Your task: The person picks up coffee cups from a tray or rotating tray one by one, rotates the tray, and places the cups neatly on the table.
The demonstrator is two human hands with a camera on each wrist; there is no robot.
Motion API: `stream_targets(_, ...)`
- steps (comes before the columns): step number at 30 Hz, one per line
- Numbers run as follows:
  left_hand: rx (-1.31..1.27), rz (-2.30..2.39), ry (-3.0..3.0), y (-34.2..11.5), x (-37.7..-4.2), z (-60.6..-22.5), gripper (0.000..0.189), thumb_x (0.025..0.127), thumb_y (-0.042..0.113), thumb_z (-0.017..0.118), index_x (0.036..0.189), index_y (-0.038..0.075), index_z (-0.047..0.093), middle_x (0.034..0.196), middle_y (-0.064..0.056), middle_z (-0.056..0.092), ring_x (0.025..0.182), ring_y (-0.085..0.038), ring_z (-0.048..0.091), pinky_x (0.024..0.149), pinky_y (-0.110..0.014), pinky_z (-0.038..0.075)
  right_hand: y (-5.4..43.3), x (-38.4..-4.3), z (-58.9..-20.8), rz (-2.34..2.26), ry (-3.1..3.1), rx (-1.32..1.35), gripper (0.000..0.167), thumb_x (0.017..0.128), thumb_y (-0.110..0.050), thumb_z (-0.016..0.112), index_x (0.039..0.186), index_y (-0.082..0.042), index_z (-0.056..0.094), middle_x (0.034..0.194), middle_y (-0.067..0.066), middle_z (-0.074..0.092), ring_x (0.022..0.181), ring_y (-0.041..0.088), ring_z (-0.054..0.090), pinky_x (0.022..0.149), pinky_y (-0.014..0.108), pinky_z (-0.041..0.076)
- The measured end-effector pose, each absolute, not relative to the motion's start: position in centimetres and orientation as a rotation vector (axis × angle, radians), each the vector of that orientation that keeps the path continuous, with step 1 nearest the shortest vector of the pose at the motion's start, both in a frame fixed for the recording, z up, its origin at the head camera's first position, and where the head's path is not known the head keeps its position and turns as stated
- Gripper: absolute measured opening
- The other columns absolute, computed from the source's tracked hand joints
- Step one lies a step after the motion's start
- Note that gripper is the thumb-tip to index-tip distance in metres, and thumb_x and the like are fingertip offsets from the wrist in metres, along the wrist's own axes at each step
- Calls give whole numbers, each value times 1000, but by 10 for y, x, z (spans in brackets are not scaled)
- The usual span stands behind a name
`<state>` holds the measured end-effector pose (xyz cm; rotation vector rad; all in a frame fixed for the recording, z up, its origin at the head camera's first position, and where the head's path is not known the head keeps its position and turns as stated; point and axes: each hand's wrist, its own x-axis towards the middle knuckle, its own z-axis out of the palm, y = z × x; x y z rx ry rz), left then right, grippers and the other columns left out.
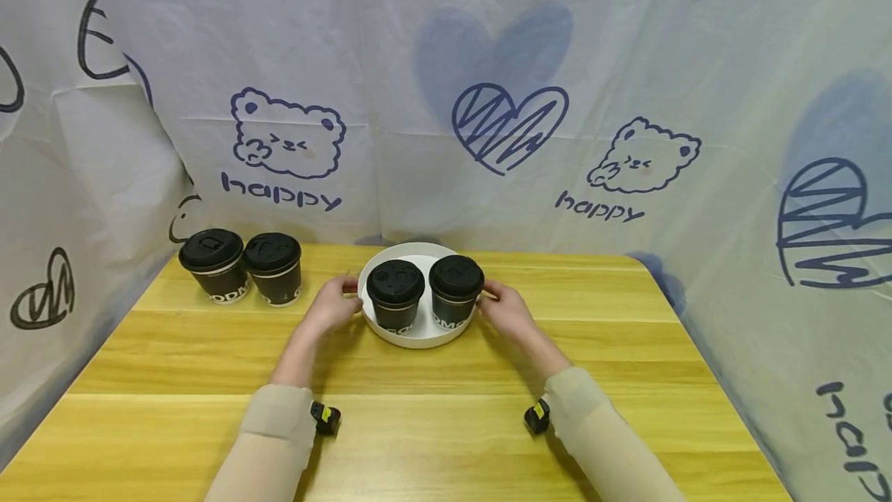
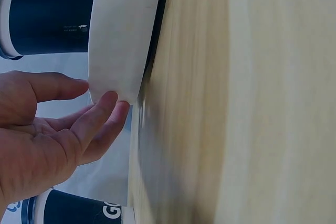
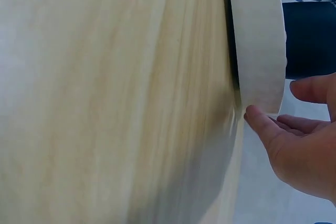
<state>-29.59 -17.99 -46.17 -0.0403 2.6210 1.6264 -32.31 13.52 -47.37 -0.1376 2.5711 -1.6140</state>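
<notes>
A round white tray (image 1: 420, 342) with a raised rim is at the back middle of the wooden table. Two black paper cups with black lids stand upright in it, a left cup (image 1: 395, 285) and a right cup (image 1: 456, 279). My left hand (image 1: 331, 305) holds the tray's left side, thumb at the top of the rim and fingertips low on the outer wall (image 2: 123, 35). Opposite, my right hand (image 1: 509, 313) grips the right side in the same way, its fingertips by the wall's lower edge (image 3: 258, 45). A dark band shows under the tray in both wrist views.
Two more lidded black cups, an outer one (image 1: 214, 263) and an inner one (image 1: 275, 268), stand close together at the table's back left. Behind the wooden table (image 1: 432, 432) hangs a white printed cloth (image 1: 397, 138), which also runs along both sides.
</notes>
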Motion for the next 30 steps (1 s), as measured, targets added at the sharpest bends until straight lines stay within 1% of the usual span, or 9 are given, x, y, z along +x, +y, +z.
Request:
stream_targets(4, -35, 1611, 2645, -181, -298, -462, 49, 92, -7, 53, 140, -19, 48, 140, -37, 54, 134, -47, 50, 107, -49, 50, 134, -324, -471, -1589, 2585, -143, 48, 101, -14, 59, 148, -4, 57, 151, 17, 56, 128, 32, 60, 102, 41, 50)
stream_targets(6, -26, 1596, 2656, -181, -299, -461, 49, 92, -7, 53, 140, -19, 48, 140, -37, 54, 135, -47, 50, 107, -49, 50, 133, -325, -471, -1584, 2586, -147, 48, 101, -12, 58, 148, -2, 56, 152, 18, 54, 131, 34, 57, 103, 42, 50)
stream_targets(12, -45, 1574, 2645, -184, -305, -463, 49, 94, -5, 52, 142, -18, 48, 141, -36, 54, 134, -45, 50, 105, -46, 51, 133, -331, -475, -1571, 2606, -180, 50, 100, -7, 56, 149, 1, 53, 152, 20, 53, 131, 35, 57, 102, 40, 50)
stream_targets(19, -85, 1571, 2616, -188, -309, -465, 50, 97, -2, 50, 145, -16, 45, 142, -35, 52, 134, -44, 49, 108, -48, 49, 132, -331, -478, -1573, 2610, -228, 49, 101, -6, 57, 148, 5, 52, 152, 23, 52, 137, 40, 52, 114, 48, 44)
stream_targets(24, -83, 1587, 2623, -188, -308, -465, 49, 97, -2, 50, 143, -16, 47, 140, -35, 54, 132, -44, 52, 107, -48, 49, 131, -329, -478, -1602, 2580, -210, 49, 102, -5, 57, 149, 4, 51, 153, 22, 51, 138, 38, 52, 115, 47, 44)
stream_targets(30, -45, 1612, 2644, -186, -302, -466, 46, 96, -3, 53, 140, -18, 50, 139, -36, 56, 133, -45, 52, 108, -49, 49, 131, -328, -479, -1610, 2591, -212, 48, 101, -4, 56, 148, 4, 53, 152, 23, 52, 134, 38, 56, 110, 46, 48)
